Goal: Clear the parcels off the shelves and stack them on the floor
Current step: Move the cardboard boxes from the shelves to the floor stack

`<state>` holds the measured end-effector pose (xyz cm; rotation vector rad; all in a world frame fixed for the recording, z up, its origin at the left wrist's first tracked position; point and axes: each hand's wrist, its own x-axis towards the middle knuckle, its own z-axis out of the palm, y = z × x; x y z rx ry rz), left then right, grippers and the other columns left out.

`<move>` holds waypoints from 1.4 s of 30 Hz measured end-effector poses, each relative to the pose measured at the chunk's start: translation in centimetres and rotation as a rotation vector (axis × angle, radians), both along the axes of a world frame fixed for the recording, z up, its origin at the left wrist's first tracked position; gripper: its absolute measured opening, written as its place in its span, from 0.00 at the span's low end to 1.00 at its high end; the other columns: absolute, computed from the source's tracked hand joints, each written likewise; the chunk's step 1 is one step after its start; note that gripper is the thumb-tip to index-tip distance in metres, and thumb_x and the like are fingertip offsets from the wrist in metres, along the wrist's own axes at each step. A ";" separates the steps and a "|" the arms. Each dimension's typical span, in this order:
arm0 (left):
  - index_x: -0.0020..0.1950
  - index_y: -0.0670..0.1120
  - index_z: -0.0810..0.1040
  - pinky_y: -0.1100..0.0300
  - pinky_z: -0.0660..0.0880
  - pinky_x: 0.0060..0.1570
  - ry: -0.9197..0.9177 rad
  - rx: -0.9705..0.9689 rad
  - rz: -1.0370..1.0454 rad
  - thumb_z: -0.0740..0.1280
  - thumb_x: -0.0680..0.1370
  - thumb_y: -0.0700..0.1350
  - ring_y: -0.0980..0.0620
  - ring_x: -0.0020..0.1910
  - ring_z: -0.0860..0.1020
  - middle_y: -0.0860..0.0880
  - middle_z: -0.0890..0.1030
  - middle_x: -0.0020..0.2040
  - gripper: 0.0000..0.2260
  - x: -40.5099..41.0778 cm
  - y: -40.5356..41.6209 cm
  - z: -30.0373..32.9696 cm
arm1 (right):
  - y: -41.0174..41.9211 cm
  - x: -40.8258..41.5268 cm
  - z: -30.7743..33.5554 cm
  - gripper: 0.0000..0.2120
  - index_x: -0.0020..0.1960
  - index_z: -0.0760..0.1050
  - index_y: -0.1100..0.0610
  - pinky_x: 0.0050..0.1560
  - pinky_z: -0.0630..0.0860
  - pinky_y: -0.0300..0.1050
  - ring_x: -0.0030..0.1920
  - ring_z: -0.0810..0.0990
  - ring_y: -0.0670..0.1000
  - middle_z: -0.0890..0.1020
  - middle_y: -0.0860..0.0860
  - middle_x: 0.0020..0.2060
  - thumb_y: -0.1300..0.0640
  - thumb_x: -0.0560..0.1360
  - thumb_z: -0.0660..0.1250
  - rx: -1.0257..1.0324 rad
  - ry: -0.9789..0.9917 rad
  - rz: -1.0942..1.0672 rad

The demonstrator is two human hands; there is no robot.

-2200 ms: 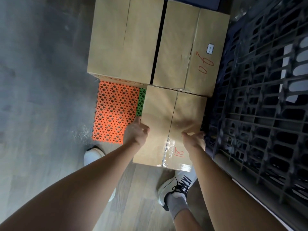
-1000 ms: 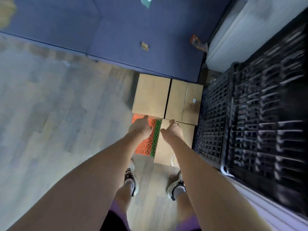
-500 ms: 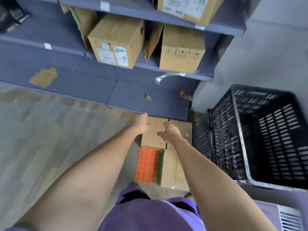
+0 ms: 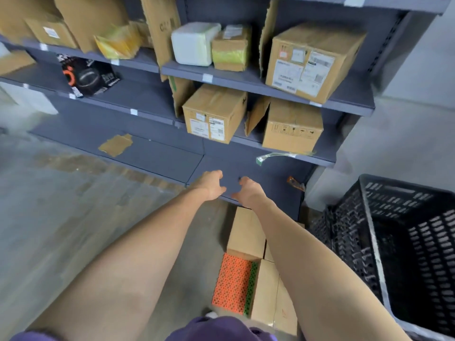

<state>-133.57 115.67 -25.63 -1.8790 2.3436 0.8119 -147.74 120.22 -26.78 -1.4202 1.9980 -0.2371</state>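
Both the left hand (image 4: 211, 184) and right hand (image 4: 247, 192) reach empty, fingers loosely curled, toward boxes (image 4: 213, 113) on the shelf (image 4: 152, 116); other boxes (image 4: 247, 232) lie on the floor (image 4: 61, 205).

Parcels (image 4: 214, 116) were matt brown cardboard with paper labels; shelves (image 4: 246, 80) matt grey painted metal; crate (image 4: 403, 242) black perforated plastic.
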 end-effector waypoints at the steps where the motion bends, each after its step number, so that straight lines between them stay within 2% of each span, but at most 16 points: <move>1: 0.71 0.48 0.70 0.50 0.75 0.58 -0.004 -0.012 0.016 0.68 0.79 0.51 0.44 0.61 0.76 0.46 0.76 0.67 0.21 0.6 -0.2 0.3 | -0.5 0.5 0.2 0.25 0.71 0.66 0.58 0.54 0.73 0.46 0.61 0.76 0.56 0.75 0.55 0.64 0.54 0.78 0.68 -0.004 0.000 0.019; 7: 0.68 0.49 0.72 0.51 0.75 0.58 -0.035 -0.045 0.117 0.69 0.78 0.52 0.44 0.60 0.77 0.46 0.77 0.65 0.20 5.6 -1.3 1.4 | -3.1 5.0 1.4 0.26 0.73 0.64 0.56 0.49 0.69 0.45 0.62 0.74 0.56 0.72 0.54 0.66 0.53 0.77 0.67 -0.004 -0.010 0.137; 11: 0.69 0.47 0.72 0.49 0.76 0.59 -0.025 -0.076 0.175 0.69 0.78 0.51 0.42 0.59 0.77 0.45 0.78 0.63 0.21 9.6 -2.8 2.0 | -5.2 8.9 2.4 0.25 0.71 0.65 0.55 0.52 0.75 0.48 0.55 0.74 0.55 0.73 0.55 0.64 0.53 0.77 0.67 -0.004 -0.040 0.178; 15: 0.69 0.48 0.72 0.49 0.76 0.60 -0.004 -0.084 0.220 0.69 0.77 0.51 0.42 0.59 0.77 0.44 0.78 0.63 0.22 14.5 -5.4 2.1 | -7.9 13.3 3.4 0.26 0.73 0.64 0.54 0.58 0.77 0.51 0.60 0.76 0.56 0.72 0.54 0.67 0.54 0.77 0.67 0.001 -0.033 0.230; 19: 0.69 0.48 0.71 0.47 0.76 0.59 0.001 -0.108 0.224 0.69 0.77 0.52 0.42 0.58 0.77 0.45 0.78 0.63 0.22 20.6 -8.7 2.5 | -11.4 18.5 4.4 0.24 0.72 0.64 0.56 0.51 0.77 0.48 0.51 0.76 0.54 0.72 0.56 0.66 0.54 0.78 0.66 -0.041 0.008 0.265; 23: 0.69 0.49 0.71 0.47 0.76 0.59 -0.009 -0.098 0.199 0.69 0.77 0.52 0.43 0.59 0.77 0.45 0.77 0.63 0.21 27.2 -11.9 3.2 | -14.3 23.9 5.7 0.24 0.73 0.64 0.56 0.51 0.77 0.48 0.54 0.75 0.55 0.72 0.56 0.66 0.53 0.79 0.65 -0.041 0.045 0.274; 29: 0.70 0.49 0.70 0.47 0.75 0.60 -0.027 -0.110 0.193 0.68 0.79 0.52 0.43 0.59 0.77 0.46 0.76 0.65 0.21 36.9 -17.3 4.4 | -19.9 31.3 6.9 0.21 0.70 0.66 0.57 0.51 0.77 0.49 0.51 0.75 0.55 0.74 0.56 0.61 0.53 0.79 0.64 -0.077 0.068 0.252; 33: 0.68 0.49 0.71 0.47 0.77 0.57 -0.044 -0.105 0.187 0.68 0.79 0.51 0.45 0.53 0.79 0.47 0.78 0.60 0.19 42.1 -20.3 4.5 | -23.1 35.5 6.9 0.21 0.70 0.65 0.58 0.47 0.74 0.48 0.49 0.74 0.55 0.73 0.54 0.55 0.52 0.80 0.64 -0.066 0.072 0.252; 36: 0.66 0.48 0.72 0.48 0.77 0.57 -0.034 -0.105 0.202 0.69 0.78 0.51 0.45 0.52 0.79 0.46 0.78 0.56 0.19 45.2 -22.8 4.4 | -25.5 38.3 6.9 0.21 0.70 0.65 0.58 0.47 0.74 0.48 0.51 0.75 0.56 0.74 0.56 0.60 0.55 0.80 0.63 -0.040 0.073 0.266; 38: 0.67 0.48 0.72 0.48 0.77 0.57 -0.039 -0.104 0.212 0.69 0.78 0.52 0.45 0.53 0.78 0.46 0.78 0.57 0.20 47.1 -24.5 4.4 | -27.4 40.1 7.1 0.21 0.70 0.65 0.58 0.46 0.74 0.47 0.50 0.76 0.57 0.74 0.57 0.60 0.55 0.80 0.63 -0.058 0.066 0.278; 42: 0.70 0.47 0.70 0.48 0.76 0.58 -0.042 -0.092 0.218 0.68 0.79 0.51 0.44 0.57 0.78 0.46 0.77 0.61 0.21 49.6 -28.4 4.5 | -31.7 43.3 6.5 0.19 0.68 0.66 0.58 0.40 0.72 0.45 0.42 0.74 0.54 0.73 0.53 0.49 0.57 0.78 0.62 -0.073 0.028 0.280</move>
